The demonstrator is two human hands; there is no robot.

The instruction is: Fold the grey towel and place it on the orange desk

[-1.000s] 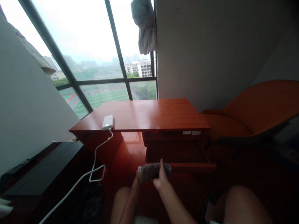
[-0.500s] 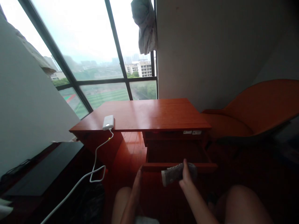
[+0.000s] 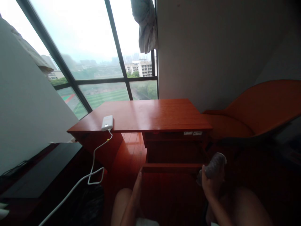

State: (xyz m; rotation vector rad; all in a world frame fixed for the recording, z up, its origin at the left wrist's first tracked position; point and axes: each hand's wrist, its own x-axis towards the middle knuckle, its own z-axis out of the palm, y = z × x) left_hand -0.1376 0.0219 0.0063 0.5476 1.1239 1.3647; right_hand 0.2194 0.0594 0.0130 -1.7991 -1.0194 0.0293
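A wooden drawer [image 3: 171,168] is pulled out of the desk toward me. My left hand [image 3: 137,186] touches the left end of its front, the fingers stretched out along the edge. Beyond the drawer's right front corner, my right hand [image 3: 209,185] is closed around a grey, patterned folded cloth [image 3: 215,164] with a pale edge. The cloth is tilted up and slightly blurred, and its lower part is hidden by the hand. Inside the drawer it is too dark to make out anything.
The reddish desk [image 3: 150,116] stands before a window. A white power bank [image 3: 107,122] lies at its front left, with a white cable [image 3: 94,153] hanging down to the left. An orange chair [image 3: 258,110] stands on the right. Near my left knee is a dark plastic bag [image 3: 88,204].
My right hand has carried the cloth rightward, from in front of the drawer to past its right corner, turning it more upright. My left hand stays at the drawer's left end.
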